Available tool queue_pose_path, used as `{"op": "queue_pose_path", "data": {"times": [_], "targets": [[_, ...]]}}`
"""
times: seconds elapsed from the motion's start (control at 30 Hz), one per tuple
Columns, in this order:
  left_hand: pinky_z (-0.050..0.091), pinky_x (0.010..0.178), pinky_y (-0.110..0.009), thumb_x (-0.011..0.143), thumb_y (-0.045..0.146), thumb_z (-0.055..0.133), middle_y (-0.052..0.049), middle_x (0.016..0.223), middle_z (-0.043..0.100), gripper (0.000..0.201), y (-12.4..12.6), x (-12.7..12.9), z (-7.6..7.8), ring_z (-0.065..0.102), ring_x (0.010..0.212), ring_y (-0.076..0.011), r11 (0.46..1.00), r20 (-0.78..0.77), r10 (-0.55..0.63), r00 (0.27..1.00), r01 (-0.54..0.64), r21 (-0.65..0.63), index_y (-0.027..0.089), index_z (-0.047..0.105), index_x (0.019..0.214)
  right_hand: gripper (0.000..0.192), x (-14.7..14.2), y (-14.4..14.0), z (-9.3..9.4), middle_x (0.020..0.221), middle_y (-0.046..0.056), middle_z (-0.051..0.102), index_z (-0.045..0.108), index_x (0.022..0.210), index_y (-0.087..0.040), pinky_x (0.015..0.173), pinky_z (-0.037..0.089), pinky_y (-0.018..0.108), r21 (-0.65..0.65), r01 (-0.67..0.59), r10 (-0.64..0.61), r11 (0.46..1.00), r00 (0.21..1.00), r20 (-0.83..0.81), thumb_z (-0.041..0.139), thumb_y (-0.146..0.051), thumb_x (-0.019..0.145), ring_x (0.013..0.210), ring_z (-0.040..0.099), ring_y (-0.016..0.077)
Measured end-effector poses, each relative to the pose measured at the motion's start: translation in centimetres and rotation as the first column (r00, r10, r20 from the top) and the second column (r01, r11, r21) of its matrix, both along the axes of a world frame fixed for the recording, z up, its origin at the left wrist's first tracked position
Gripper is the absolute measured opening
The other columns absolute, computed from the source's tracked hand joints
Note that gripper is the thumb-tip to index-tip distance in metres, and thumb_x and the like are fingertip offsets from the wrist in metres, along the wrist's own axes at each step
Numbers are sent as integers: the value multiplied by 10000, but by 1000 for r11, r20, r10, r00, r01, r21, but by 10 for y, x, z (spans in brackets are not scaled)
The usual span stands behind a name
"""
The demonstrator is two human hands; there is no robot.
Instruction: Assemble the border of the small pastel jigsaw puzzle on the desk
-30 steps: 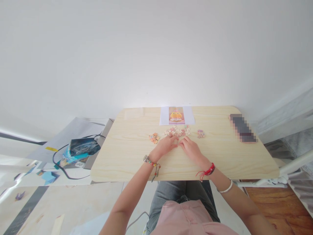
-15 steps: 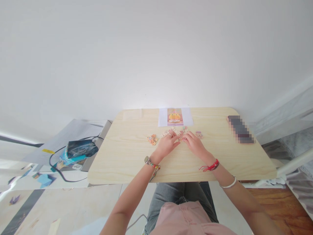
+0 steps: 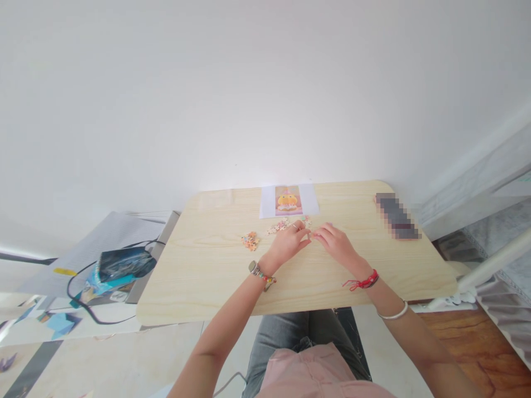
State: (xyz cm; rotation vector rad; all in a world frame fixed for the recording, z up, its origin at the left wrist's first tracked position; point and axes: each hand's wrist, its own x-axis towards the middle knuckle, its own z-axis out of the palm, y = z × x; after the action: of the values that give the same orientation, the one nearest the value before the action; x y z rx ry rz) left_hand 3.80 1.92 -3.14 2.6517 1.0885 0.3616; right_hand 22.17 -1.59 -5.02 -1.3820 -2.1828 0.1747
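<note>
Both hands meet at the middle of the tabletop (image 3: 215, 265). The left hand (image 3: 289, 242) and the right hand (image 3: 337, 243) have fingertips drawn together at one spot; something small, probably a jigsaw piece, appears pinched between them, but which grip actually holds it cannot be told at this size.

Loose jigsaw pieces (image 3: 279, 226) lie just beyond the left hand's knuckles, and a separate orange cluster of pieces (image 3: 250, 241) sits apart to the left. The reference picture (image 3: 288, 200) lies flat at the far edge.

Risks: the left wrist's dangling bead bracelet (image 3: 262, 274) could drag across and scatter pieces; a sweep of either hand could push the loose pieces out of order; forcing a poor fit could bend a tab.

Limits of view: the hands cover whatever lies beneath them. The dark object (image 3: 395, 215) at far right is blurred out. Piece shapes and print are too small to read.
</note>
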Motion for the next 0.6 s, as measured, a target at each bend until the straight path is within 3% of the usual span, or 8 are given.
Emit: {"op": "queue_pose_path", "data": {"times": [0.23,0.37,0.47,0.6], "targets": [[479,702,-286,858,287,462,-81,1038,505,240,18,56,0,574,841,-177,999,-77,-21,997,19,-26,181,575,1042,237,44,8,-11,872,55,574,601,882,-188,724,445,283,-24,92,-92,995,995,-26,381,-272,909,816,567,165],[481,688,-286,855,293,464,-82,1018,507,232,22,73,-4,577,849,-188,999,-89,18,996,-20,-24,166,583,1009,204,56,19,-20,862,43,567,601,869,-189,717,440,273,-79,115,-118,990,992,-35,413,-264,895,788,564,153],[483,706,-274,833,306,507,-81,1069,492,282,22,67,-7,568,881,-180,998,-75,59,995,-61,-22,172,540,1079,204,57,21,-23,854,38,563,601,864,-186,716,436,267,-103,117,-122,988,991,-44,409,-247,894,778,564,147],[484,751,-285,821,293,526,-76,1091,484,345,16,30,-7,566,883,-168,989,-60,142,988,-143,-22,189,493,1148,200,54,14,-17,870,41,569,610,894,-190,714,429,263,-101,138,-142,985,989,-33,413,-225,888,806,564,155]]}}
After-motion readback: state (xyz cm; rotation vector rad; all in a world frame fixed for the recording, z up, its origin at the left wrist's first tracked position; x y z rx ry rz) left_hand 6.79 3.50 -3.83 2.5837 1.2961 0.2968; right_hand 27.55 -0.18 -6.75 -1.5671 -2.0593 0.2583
